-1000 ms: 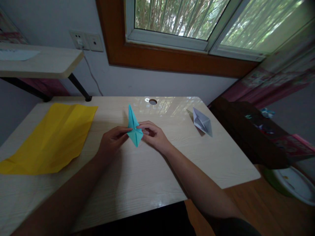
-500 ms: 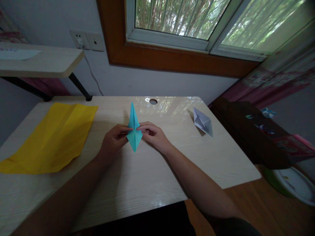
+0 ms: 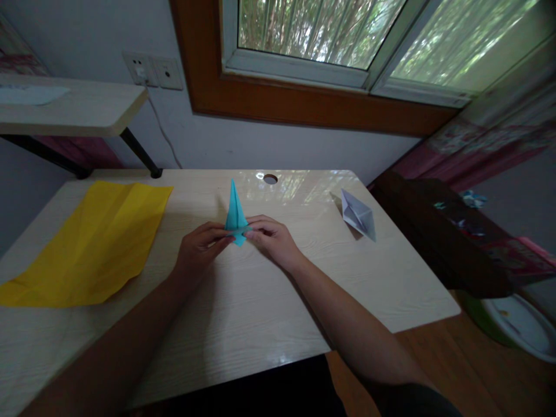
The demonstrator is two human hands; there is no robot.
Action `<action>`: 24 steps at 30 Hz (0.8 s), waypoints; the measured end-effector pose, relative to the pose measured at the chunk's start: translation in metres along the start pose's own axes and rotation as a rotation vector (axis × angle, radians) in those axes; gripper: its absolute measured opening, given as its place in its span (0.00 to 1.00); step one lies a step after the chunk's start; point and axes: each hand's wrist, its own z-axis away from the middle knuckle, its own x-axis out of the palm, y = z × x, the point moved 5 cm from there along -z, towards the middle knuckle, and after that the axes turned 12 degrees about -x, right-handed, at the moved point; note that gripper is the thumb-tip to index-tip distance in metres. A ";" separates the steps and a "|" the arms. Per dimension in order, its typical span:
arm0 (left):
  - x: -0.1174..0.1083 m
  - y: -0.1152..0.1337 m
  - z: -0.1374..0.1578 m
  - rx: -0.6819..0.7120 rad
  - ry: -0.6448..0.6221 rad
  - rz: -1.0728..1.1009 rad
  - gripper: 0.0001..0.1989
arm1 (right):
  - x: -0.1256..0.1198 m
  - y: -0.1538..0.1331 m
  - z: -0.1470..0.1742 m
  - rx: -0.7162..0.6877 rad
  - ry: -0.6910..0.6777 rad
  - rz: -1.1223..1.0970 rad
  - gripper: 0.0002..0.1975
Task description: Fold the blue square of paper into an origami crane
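Observation:
Between both hands, above the desk, is a piece of folded turquoise origami paper point(image 3: 235, 213). Its long narrow point stands toward the window, and a shorter flap shows below the fingers. My left hand point(image 3: 200, 246) pinches its left side between thumb and fingers. On the right side, my right hand point(image 3: 273, 238) grips the paper the same way, thumb nearest me. The fingertips cover part of the paper's middle, where a crosswise fold shows.
A large creased yellow sheet point(image 3: 93, 243) lies on the desk point(image 3: 260, 324) at left. A folded whitish paper shape point(image 3: 358, 214) rests at right. A raised shelf point(image 3: 73, 107) stands at back left, near a round cable hole point(image 3: 270, 179) in the desk.
The lower point of the turquoise paper no longer extends down toward me; the lower part looks folded and shorter. Both thumbs have shifted slightly on it. The other papers stay where they were.

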 end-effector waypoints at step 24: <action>0.019 -0.023 -0.005 -0.424 -0.156 0.372 0.21 | 0.007 0.021 0.005 0.179 0.071 -0.198 0.14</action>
